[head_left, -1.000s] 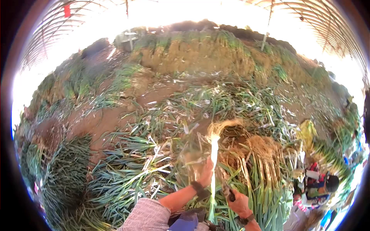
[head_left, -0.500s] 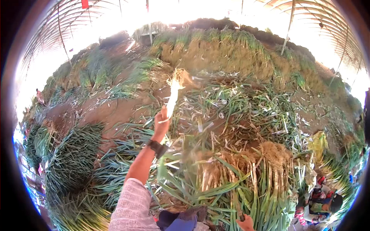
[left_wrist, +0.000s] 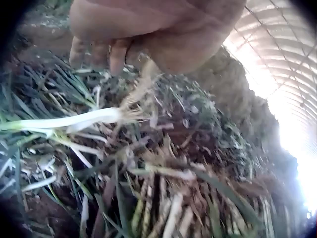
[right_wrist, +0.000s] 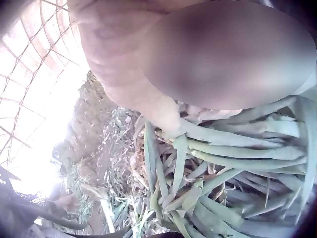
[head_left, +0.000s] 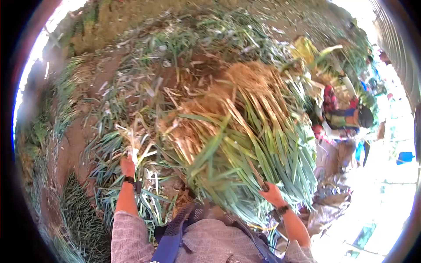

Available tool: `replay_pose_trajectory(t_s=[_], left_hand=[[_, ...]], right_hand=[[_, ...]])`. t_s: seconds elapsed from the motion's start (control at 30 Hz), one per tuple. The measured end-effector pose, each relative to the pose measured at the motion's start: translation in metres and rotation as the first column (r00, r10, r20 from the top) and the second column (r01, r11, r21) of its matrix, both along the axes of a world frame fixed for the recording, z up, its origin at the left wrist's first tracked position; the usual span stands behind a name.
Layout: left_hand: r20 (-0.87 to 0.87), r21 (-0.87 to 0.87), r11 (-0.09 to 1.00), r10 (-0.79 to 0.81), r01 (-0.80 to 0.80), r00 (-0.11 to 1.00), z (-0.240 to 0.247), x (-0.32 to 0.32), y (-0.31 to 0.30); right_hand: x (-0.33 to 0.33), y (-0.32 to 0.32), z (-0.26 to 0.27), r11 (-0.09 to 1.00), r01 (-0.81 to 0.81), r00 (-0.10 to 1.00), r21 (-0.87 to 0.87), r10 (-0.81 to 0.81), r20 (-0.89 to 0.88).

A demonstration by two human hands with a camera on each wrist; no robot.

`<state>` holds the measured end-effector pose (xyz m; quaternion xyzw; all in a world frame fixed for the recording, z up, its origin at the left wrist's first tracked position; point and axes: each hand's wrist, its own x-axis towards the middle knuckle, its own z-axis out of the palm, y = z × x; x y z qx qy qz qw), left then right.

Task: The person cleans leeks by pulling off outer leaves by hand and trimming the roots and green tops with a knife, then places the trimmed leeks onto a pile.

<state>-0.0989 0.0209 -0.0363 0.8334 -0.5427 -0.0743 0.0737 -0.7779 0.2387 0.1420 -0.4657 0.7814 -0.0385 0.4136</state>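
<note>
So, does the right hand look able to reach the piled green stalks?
Probably yes: the right hand is close to the piled green stalks, nothing visibly between, though it grips a dark handle.

In the head view, the leek roots at one o'clock are tan, the leek leaves at four o'clock green, and the sleeve at seven o'clock pinkish grey with pale lines.

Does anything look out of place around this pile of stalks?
Yes, mildly: a broad green leaf slants across the pile of stalks, against their direction. Beyond the pile, loose leaves lie scattered every which way.
</note>
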Motion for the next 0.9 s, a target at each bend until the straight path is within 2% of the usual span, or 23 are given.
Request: replay_pose_trajectory(t_s=[0.03,0.07,0.1,0.13,0.17,0.2,0.23,0.27,0.33,0.37,0.43,0.47,0.5,0.53,0.6,0.63,0.7,0.73,0.8,0.83,0.9], left_hand=[[-0.067,-0.251,0.912,-0.349,0.323,0.935,-0.038,-0.018,0.003],[-0.024,0.084,0.853,-0.515,0.515,0.857,-0.031,-0.06,0.004],[-0.253,0.077,0.881,-0.435,0.466,0.864,-0.035,-0.108,0.009],[-0.7,0.023,0.971,-0.155,0.239,0.697,0.021,-0.184,0.022],[-0.719,0.2,0.922,-0.091,0.331,0.689,0.026,-0.224,0.02],[-0.83,0.238,0.906,0.002,0.351,0.558,0.04,-0.267,0.022],[-0.916,0.29,0.913,0.178,0.287,0.359,0.026,-0.306,0.027],[-0.929,0.36,0.901,0.321,0.242,0.186,0.039,-0.345,0.03],[-0.935,0.356,0.788,0.296,0.502,0.197,0.045,-0.39,0.023],[-0.935,0.354,0.788,0.303,0.503,0.184,0.048,-0.412,0.02],[-0.934,0.356,0.784,0.314,0.508,0.169,0.047,-0.451,0.012],[-0.959,0.282,0.84,0.262,0.463,0.109,0.044,-0.47,0.007],[-0.977,0.208,0.887,0.205,0.413,0.053,0.04,-0.486,0.002],[-0.977,0.211,0.883,0.21,0.419,0.05,0.04,-0.499,-0.007],[-0.994,0.092,0.936,0.064,0.34,0.093,0.04,-0.524,-0.027],[-0.993,0.098,0.933,0.071,0.347,0.091,0.031,-0.534,-0.037],[-0.958,0.138,0.898,0.013,0.417,0.288,0.015,-0.551,-0.059],[-0.958,0.141,0.895,0.015,0.424,0.286,0.018,-0.559,-0.064],[-0.843,0.117,0.854,-0.184,0.506,0.505,0.022,-0.571,-0.071],[-0.844,0.114,0.852,-0.188,0.511,0.502,0.025,-0.578,-0.079],[-0.75,0.355,0.749,-0.128,0.559,0.648,0.028,-0.591,-0.089]], right_hand=[[-0.004,0.003,-0.011,0.995,0.035,0.999,-0.094,-0.034,0.016],[-0.004,0.005,-0.014,0.996,0.034,0.998,-0.081,-0.038,-0.042],[-0.006,-0.001,-0.016,0.997,0.029,0.994,-0.071,-0.036,-0.099],[-0.007,-0.009,-0.01,0.998,0.031,0.994,-0.056,-0.037,-0.104],[-0.004,-0.018,-0.001,0.999,-0.019,0.992,-0.046,0.013,-0.129],[-0.003,-0.027,0.004,0.997,-0.069,0.987,-0.037,0.063,-0.151],[-0.004,-0.032,0.001,0.997,-0.068,0.987,-0.025,0.064,-0.149],[-0.005,-0.038,-0.003,0.994,-0.103,0.983,-0.034,0.097,-0.159],[-0.005,-0.054,-0.008,0.993,-0.113,0.978,-0.041,0.104,-0.182],[-0.005,-0.061,-0.011,0.993,-0.116,0.977,-0.032,0.108,-0.182],[-0.007,-0.076,-0.013,0.991,-0.007,0.979,-0.136,-0.021,-0.204],[-0.01,-0.084,-0.009,0.999,0.047,0.981,-0.026,-0.051,-0.186],[-0.012,-0.088,-0.004,0.998,0.053,0.98,-0.017,-0.055,-0.19],[-0.014,-0.089,0.0,1.0,0.031,0.981,0.002,-0.03,-0.19],[-0.025,-0.084,-0.005,1.0,0.012,0.986,0.015,-0.009,-0.168],[-0.029,-0.079,-0.004,1.0,0.019,0.985,0.022,-0.015,-0.17],[-0.036,-0.069,-0.002,0.998,0.058,0.991,-0.039,-0.062,-0.119],[-0.038,-0.061,-0.002,0.997,0.062,0.989,-0.05,-0.068,-0.134],[-0.038,-0.04,-0.003,0.996,0.082,0.989,-0.02,-0.084,-0.119],[-0.038,-0.033,0.0,0.996,0.089,0.991,0.006,-0.088,-0.103],[-0.036,-0.016,0.005,0.994,0.107,0.991,0.007,-0.106,-0.087]])
